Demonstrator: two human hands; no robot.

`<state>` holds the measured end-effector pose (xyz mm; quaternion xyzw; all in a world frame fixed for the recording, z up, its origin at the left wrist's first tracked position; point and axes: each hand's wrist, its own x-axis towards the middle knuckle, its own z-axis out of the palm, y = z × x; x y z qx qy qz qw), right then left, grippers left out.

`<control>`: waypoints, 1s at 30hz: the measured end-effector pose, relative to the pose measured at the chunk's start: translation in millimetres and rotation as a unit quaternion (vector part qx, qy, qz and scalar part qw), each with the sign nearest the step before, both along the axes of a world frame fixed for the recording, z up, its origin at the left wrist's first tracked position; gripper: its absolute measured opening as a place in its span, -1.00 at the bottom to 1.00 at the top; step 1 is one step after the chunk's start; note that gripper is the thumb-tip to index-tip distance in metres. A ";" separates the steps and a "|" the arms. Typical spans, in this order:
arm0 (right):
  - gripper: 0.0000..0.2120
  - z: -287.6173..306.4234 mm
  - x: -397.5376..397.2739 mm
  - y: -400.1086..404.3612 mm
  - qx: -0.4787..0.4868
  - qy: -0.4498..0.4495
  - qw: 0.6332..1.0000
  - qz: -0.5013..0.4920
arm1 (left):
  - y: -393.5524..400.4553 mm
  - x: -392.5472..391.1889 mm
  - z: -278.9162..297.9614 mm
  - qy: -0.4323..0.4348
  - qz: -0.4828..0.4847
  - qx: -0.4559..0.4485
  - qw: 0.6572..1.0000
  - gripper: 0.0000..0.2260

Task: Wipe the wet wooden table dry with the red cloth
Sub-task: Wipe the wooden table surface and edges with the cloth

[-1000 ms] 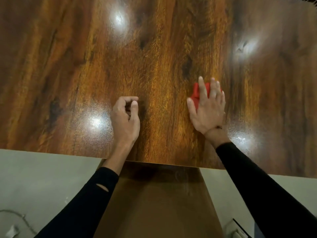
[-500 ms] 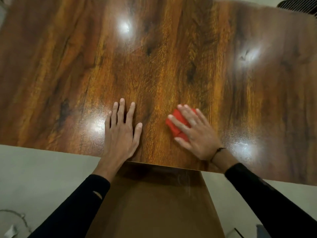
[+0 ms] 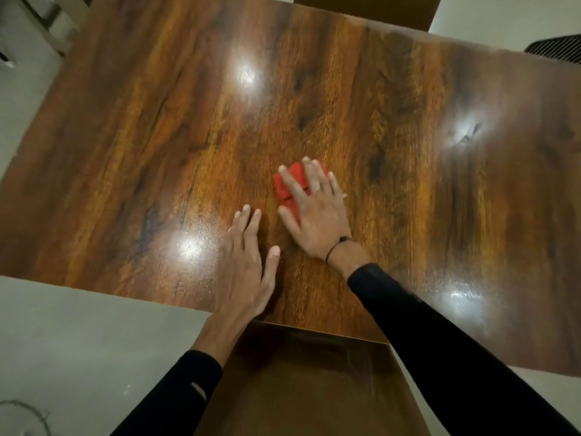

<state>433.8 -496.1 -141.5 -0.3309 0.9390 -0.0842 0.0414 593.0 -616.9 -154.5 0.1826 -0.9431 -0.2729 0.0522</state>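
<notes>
- Pale grey floor surrounds the furniture on every visible side.
- A brown chair seat sits at the near edge.
- A dark mesh chair shows at far right.
- A thin cable lies on the floor, lower left.
- Blurred pale furniture stands at top left.

One tabletop, one red cloth at centre frame, two hands: left hand, right hand. One dark chair, upper right.

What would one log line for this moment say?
right hand: flat on red cloth, wiping | left hand: flat on wooden table | stage: wiping underway
</notes>
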 end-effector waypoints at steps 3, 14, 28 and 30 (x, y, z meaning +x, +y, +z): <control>-0.28 -0.8 27.4 32.0 0.021 -0.015 0.988 0.155 | -6.6 3.4 2.8 0.047 0.035 0.103 0.993 -0.46; -0.30 2.6 -150.3 35.8 0.015 -0.053 0.996 -0.072 | -1.4 2.0 -2.8 0.005 0.040 0.037 0.998 -0.52; -0.24 2.5 16.8 37.4 0.053 -0.047 0.964 0.257 | -20.2 6.0 25.1 0.172 0.175 0.321 0.915 -0.49; -0.23 5.0 -0.5 69.1 0.085 -0.039 0.950 0.297 | -21.3 6.8 23.8 0.171 0.163 0.332 0.913 -0.52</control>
